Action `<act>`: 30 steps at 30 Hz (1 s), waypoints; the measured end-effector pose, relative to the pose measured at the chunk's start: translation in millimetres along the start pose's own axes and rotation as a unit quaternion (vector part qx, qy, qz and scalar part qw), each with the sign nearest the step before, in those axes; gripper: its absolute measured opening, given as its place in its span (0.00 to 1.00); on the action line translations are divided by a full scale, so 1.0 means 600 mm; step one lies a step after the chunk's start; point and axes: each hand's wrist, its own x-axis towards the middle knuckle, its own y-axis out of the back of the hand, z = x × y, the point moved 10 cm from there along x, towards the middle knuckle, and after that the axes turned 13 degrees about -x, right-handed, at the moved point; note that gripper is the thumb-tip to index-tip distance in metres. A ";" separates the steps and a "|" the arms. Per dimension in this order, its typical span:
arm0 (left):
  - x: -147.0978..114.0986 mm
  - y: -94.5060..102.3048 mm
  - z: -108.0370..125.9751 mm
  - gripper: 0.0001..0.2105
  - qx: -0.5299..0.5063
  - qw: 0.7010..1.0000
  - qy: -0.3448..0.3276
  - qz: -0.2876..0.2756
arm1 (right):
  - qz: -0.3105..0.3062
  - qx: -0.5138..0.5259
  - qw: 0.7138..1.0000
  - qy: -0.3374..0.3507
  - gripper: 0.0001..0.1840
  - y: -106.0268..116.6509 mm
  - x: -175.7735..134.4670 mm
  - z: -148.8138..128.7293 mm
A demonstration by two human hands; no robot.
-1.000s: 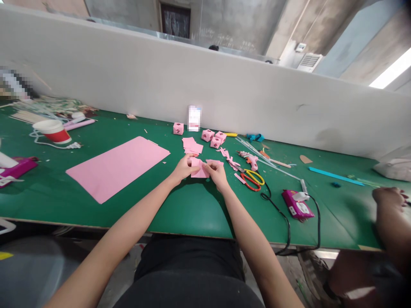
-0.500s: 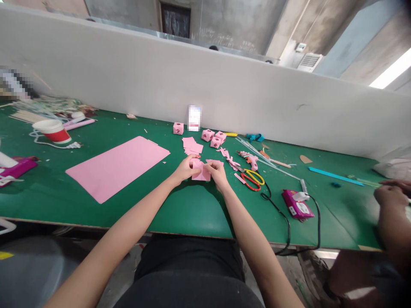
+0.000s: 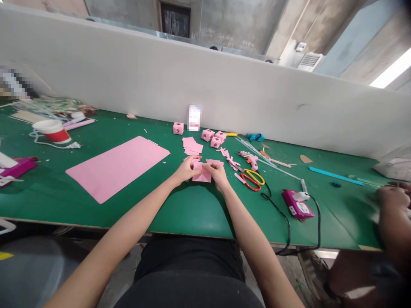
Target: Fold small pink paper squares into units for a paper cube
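Observation:
Between my two hands is a small pink paper piece [image 3: 202, 174], creased down its middle, held just over the green table. My left hand [image 3: 186, 169] pinches its left side, and my right hand [image 3: 217, 173] grips the upper right side between thumb and fingers. Just beyond my fingers lie several cut pink paper squares [image 3: 192, 146]. Further back sit several small pink paper cubes [image 3: 208, 135] with diamond-shaped holes. Pink paper scraps [image 3: 231, 161] are scattered right of my right hand, beside scissors [image 3: 253, 179] with one red and one yellow handle.
A large pink sheet [image 3: 117, 169] lies left on the green table [image 3: 189, 214]. Right are a pink glue gun [image 3: 252, 161], a magenta power strip [image 3: 298, 205] with a black cord, and a co-worker's hand [image 3: 393, 199]. A paper cup [image 3: 53, 131] stands far left; a white partition [image 3: 144, 77] rises behind.
The pink paper piece has shifted very slightly down and right in my hands, its crease catching the light differently. At the right edge the co-worker's hand has moved a little.

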 end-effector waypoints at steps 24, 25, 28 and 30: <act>0.007 0.048 -0.009 0.27 -0.050 0.994 -0.008 0.101 | 0.004 0.000 1.000 -0.024 0.24 -0.005 0.003 0.014; 0.008 0.044 -0.010 0.26 -0.044 0.995 -0.009 0.089 | 0.016 0.001 1.000 -0.023 0.24 0.000 0.004 0.015; 0.012 0.030 -0.017 0.26 -0.026 0.998 -0.010 0.048 | 0.052 0.008 0.998 -0.031 0.25 0.015 0.005 0.018; 0.013 0.025 -0.020 0.26 -0.025 0.999 -0.015 0.038 | 0.052 0.008 0.998 -0.034 0.26 0.015 0.004 0.017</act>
